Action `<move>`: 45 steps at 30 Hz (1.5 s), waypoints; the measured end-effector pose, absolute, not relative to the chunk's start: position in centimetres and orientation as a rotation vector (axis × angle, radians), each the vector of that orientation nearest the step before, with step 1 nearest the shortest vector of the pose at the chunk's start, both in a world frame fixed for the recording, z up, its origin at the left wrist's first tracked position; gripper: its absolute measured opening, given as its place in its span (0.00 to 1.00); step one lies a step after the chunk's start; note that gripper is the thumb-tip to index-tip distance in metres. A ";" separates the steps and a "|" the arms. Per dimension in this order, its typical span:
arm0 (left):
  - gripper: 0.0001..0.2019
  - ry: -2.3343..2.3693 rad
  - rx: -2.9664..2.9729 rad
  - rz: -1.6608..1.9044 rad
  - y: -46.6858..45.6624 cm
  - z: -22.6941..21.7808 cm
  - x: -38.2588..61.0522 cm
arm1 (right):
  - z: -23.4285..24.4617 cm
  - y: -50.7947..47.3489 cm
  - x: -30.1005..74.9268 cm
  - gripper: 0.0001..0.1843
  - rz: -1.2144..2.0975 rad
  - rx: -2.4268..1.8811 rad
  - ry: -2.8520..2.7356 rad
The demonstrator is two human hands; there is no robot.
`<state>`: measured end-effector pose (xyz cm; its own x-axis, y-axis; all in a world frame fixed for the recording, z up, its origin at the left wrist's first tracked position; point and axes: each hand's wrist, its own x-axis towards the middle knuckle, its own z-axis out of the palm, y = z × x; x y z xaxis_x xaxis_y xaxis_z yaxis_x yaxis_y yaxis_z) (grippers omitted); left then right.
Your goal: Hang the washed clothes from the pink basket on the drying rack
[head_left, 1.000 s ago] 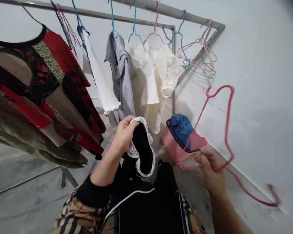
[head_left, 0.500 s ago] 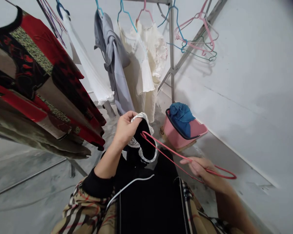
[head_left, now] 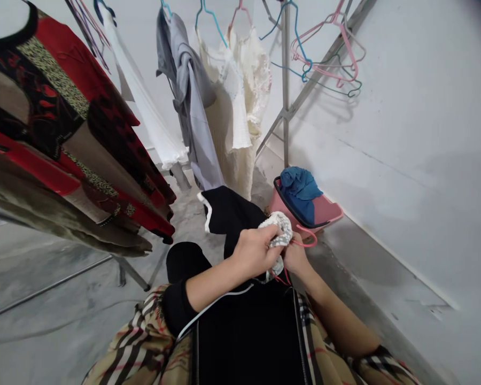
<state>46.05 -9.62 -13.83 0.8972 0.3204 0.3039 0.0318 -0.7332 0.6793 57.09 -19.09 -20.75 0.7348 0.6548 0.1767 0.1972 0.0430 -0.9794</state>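
A black garment with white lace trim [head_left: 236, 211] stretches out over my lap toward the left. My left hand [head_left: 256, 248] is closed on its bunched lace neckline [head_left: 281, 224]. Right beside it, my right hand [head_left: 295, 256] is closed around the red clothes hanger [head_left: 308, 235], at the lace edge. The hanger's hook sticks out on the right, above the right hand, and a bit of its red frame shows below. Most of the hanger is hidden by the hands and the cloth.
A pink bucket [head_left: 328, 211] holding blue cloth [head_left: 300, 187] stands on the floor by the wall. Ahead, a grey garment [head_left: 194, 91] and cream clothes [head_left: 234, 96] hang on a metal rack [head_left: 286, 107]. Bare hangers [head_left: 340, 48] hang at right, a red patterned garment [head_left: 84, 133] at left.
Both hands have come together. My left hand has moved right with the garment, whose body now spreads leftward. The hanger has turned, its hook now pointing right, with part of it at the lace neckline.
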 end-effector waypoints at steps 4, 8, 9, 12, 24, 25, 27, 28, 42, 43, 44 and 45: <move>0.09 0.225 2.309 0.400 -10.3 -14.3 46.0 | -21.2 -18.4 57.7 0.15 0.244 -1.527 -0.569; 0.14 0.119 2.306 0.352 -9.2 -14.0 45.9 | -20.4 -18.7 58.7 0.13 0.265 -1.411 -0.564; 0.15 0.087 2.345 0.378 -8.8 -13.8 45.8 | -20.2 -19.0 58.9 0.12 0.279 -1.388 -0.583; 0.18 0.033 2.542 0.719 -7.1 -12.5 45.5 | -19.6 -20.1 59.6 0.10 0.311 -1.391 -0.641; 0.11 0.036 2.916 0.718 -3.2 -7.3 46.0 | -14.8 -21.0 61.6 0.14 0.218 -1.453 -1.019; 0.11 0.083 2.889 0.758 -3.0 -7.1 45.8 | -14.8 -21.2 61.8 0.12 0.197 -1.453 -1.014; 0.10 0.186 2.858 0.832 -2.5 -6.8 45.3 | -15.6 -21.9 62.1 0.11 0.084 -1.493 -0.972; 0.10 0.234 2.853 0.866 -2.2 -6.6 45.0 | -16.2 -22.3 62.1 0.11 -0.003 -1.522 -0.916; 0.10 0.376 2.881 1.110 -1.6 -6.0 42.8 | -26.6 -19.4 60.7 0.25 0.405 -1.812 -0.631; 0.10 0.360 2.891 1.144 -1.4 -6.1 42.6 | -26.5 -19.1 61.1 0.23 0.445 -1.766 -0.612; 0.09 0.341 2.897 1.190 -1.2 -6.2 42.4 | -26.3 -19.0 61.5 0.21 0.471 -1.707 -0.578; 0.09 0.320 2.897 1.241 -0.8 -6.3 42.1 | -26.1 -19.0 62.0 0.20 0.487 -1.633 -0.524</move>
<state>42.12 -0.81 -6.30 0.6728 0.1744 0.7189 0.1949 -0.9793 0.0552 62.00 -18.99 -26.08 0.8051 0.5929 -0.0159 0.0586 -0.1061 -0.9926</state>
